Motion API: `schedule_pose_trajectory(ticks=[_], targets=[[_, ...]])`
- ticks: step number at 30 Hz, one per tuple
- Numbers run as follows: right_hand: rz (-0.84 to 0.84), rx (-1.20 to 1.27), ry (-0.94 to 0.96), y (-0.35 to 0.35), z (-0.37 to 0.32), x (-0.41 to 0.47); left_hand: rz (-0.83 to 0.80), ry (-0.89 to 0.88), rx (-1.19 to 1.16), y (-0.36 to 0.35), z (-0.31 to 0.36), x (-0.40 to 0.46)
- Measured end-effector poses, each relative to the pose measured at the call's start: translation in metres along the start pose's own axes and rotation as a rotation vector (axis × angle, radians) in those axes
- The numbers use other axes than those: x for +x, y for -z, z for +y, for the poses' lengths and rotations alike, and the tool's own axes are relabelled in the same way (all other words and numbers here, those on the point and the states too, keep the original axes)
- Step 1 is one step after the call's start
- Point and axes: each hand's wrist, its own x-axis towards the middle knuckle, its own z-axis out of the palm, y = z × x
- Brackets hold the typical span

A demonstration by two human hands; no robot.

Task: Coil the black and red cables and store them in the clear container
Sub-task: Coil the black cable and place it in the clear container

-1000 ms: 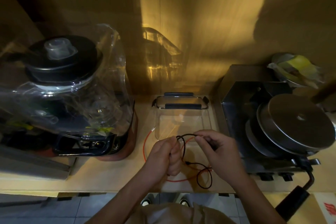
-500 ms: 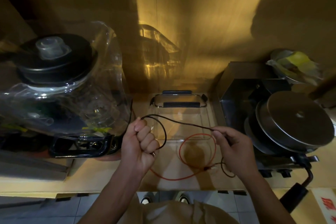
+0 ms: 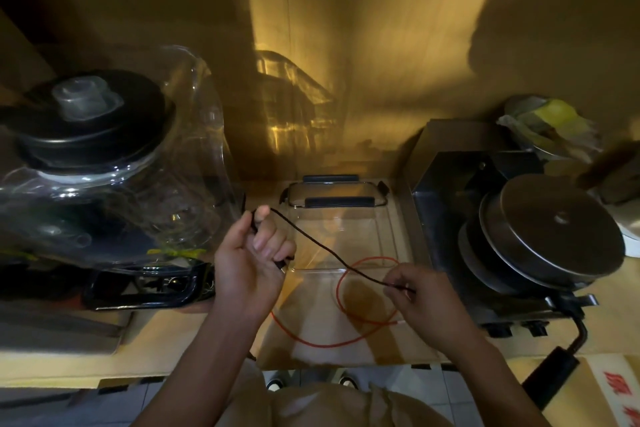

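Black cable (image 3: 322,246) now tauter, beside blender (image 3: 104,184).

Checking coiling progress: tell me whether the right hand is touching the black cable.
Touching. The head view shows the right hand pinching the black cable between its fingertips, the cable stretched up to the left hand.

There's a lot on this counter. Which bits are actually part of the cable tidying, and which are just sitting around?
Part of the job:
- black cable, stretched between the left hand and right hand
- red cable, loose on the counter
- clear container, open, nothing inside

Just lying about:
- blender jar on the left
- metal appliance on the right
- bowl behind it
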Motion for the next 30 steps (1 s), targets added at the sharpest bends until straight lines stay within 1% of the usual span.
schedule_pose_trajectory(ticks=[4, 9, 13, 15, 17, 25, 26, 30], targets=[[-0.042, -0.009, -0.022, -0.003, -0.003, -0.004, 0.002, 0.017, 0.017, 0.001, -0.003, 0.000], [-0.286, 0.037, 0.001, 0.001, -0.017, -0.006, -0.010, 0.048, -0.012, 0.000, -0.006, -0.002], [-0.394, 0.061, 0.077, -0.002, -0.028, -0.005, -0.037, 0.087, 0.053, 0.001, -0.012, -0.002], [-0.416, 0.051, 0.127, -0.004, -0.033, -0.005, -0.062, 0.087, 0.157, 0.001, -0.016, -0.003], [-0.417, 0.062, 0.168, -0.003, -0.034, -0.002, -0.088, 0.085, 0.321, 0.000, -0.019, -0.005], [-0.288, 0.168, 0.229, 0.004, -0.036, -0.001, -0.257, 0.171, 1.214, 0.014, -0.034, -0.012], [-0.270, 0.170, 0.230, 0.004, -0.036, -0.001, -0.287, 0.208, 1.260, 0.015, -0.036, -0.013], [-0.167, 0.182, 0.198, 0.004, -0.038, -0.003, -0.379, 0.438, 1.236, 0.017, -0.040, -0.016]])
